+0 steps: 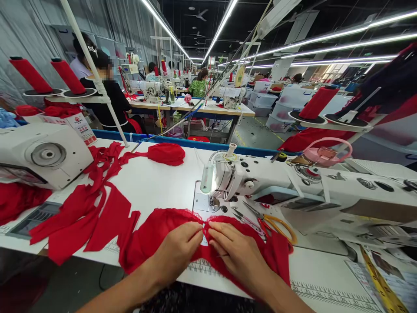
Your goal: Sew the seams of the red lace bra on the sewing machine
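A red lace-edged bra [153,234] lies spread along the front of the white sewing table, its two cup-like halves meeting in the middle. My left hand [179,250] pinches the left half close to that narrow middle. Opposite it, my right hand [237,254] pinches the other half, fingertips almost meeting the left ones. A small white patch shows between the fingers. Just beyond the fabric is the sewing machine [247,178], its needle area [214,203] lit and apart from the cloth. Orange-handled scissors [282,224] and red-handled snips [262,227] lie right of my right hand, partly hidden by red cloth.
Red fabric strips [107,208] spread over the table's left side, beside another white machine [42,152]. A red bundle [166,154] lies at the back. Red thread cones [319,102] stand on holders. A yellow tape measure [381,278] is at right. Co-workers sit ahead.
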`<state>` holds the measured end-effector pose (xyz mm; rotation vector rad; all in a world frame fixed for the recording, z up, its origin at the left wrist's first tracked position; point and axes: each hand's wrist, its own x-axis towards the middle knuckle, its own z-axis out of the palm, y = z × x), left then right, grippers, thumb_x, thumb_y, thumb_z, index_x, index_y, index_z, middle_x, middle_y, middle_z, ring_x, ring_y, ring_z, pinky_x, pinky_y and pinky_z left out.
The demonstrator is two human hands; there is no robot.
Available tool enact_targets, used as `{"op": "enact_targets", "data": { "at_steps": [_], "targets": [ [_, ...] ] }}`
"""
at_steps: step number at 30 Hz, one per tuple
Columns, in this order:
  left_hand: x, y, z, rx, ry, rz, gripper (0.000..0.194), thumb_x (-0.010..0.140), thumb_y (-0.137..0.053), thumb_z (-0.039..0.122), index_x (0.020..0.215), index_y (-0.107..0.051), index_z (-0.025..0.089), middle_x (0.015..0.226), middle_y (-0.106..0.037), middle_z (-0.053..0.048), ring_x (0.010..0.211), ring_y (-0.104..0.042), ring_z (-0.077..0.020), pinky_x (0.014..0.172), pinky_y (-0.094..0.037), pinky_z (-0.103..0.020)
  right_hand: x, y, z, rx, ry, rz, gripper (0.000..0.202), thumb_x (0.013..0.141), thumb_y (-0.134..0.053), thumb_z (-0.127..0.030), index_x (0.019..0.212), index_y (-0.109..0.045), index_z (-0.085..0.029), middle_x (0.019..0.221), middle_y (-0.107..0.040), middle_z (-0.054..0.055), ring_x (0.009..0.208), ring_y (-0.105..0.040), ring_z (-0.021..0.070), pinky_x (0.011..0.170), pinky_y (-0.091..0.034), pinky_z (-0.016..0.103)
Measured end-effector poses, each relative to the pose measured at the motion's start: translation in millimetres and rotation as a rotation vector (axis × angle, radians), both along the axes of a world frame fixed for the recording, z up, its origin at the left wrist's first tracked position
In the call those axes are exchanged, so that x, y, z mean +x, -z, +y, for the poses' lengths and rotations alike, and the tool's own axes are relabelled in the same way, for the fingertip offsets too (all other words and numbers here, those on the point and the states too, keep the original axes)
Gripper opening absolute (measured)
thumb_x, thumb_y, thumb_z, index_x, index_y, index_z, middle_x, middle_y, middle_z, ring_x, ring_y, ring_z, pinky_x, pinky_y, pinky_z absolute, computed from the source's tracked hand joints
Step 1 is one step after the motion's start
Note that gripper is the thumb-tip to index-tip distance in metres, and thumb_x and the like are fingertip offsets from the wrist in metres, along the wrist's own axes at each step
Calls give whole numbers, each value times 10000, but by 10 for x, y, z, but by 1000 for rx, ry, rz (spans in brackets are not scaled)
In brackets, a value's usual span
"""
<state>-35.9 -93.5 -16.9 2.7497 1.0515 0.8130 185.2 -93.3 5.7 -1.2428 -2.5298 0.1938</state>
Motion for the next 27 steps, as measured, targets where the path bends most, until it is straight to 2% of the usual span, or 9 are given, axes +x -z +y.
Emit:
{"op": "enact_targets", "data": {
  "at_steps": [2, 4, 7, 12, 18, 22, 27],
  "targets": [
    [45, 90, 117, -19, 6, 21, 266, 997, -372, 63, 1121, -602, 113, 1182, -647, -123, 1139, -613, -210, 1015, -538, -375, -38, 34, 41, -63, 19, -53, 357, 970, -501, -244, 1293, -636, -175, 1368, -608, 115, 1246, -580, 266, 937, -579, 420],
    [55, 211, 180, -14, -35, 74, 244, 985, -401, 70, 1132, -587, 129, 1261, -625, -130, 1220, -581, -252, 1083, -479, -491, -46, 79, 58, -132, 63, -114, 471, 949, -562, -322, 1393, -557, -164, 1442, -539, 133, 1312, -519, 303, 896, -596, 446],
    [32, 334, 189, -16, -81, 119, 262, 981, -412, 84, 1191, -553, 151, 1354, -587, -130, 1291, -541, -276, 1109, -430, -569, -22, 120, 54, -198, 106, -157, 572, 973, -528, -417, 1483, -451, -170, 1518, -446, 126, 1382, -436, 311, 889, -595, 452],
    [10, 297, 164, -42, -87, 124, 284, 991, -444, 124, 1267, -512, 118, 1342, -611, -139, 1301, -543, -268, 1108, -435, -571, 14, 109, 49, -257, 95, -176, 607, 973, -509, -452, 1510, -413, -186, 1563, -377, 91, 1419, -382, 297, 939, -573, 431],
    [13, 308, 178, -11, -83, 171, 418, 981, -396, 85, 1393, -456, 116, 1381, -591, -130, 1313, -534, -271, 1085, -456, -581, 35, 146, 55, -273, 93, -174, 634, 967, -500, -475, 1529, -377, -212, 1584, -341, 70, 1419, -376, 317, 873, -605, 443],
    [12, 333, 176, -11, -99, 190, 420, 993, -392, 105, 1406, -466, 133, 1402, -575, -110, 1332, -512, -258, 1103, -446, -562, 36, 159, 74, -263, 81, -159, 638, 944, -547, -440, 1520, -398, -211, 1562, -384, 91, 1395, -408, 321, 892, -598, 431],
    [9, 323, 183, 6, -143, 214, 464, 989, -423, 133, 1450, -447, 178, 1423, -558, -72, 1343, -490, -239, 1120, -441, -516, -4, 105, 132, -264, 97, -161, 652, 902, -591, -396, 1503, -427, -205, 1531, -426, 128, 1356, -444, 343, 826, -618, 444]
  ]
}}
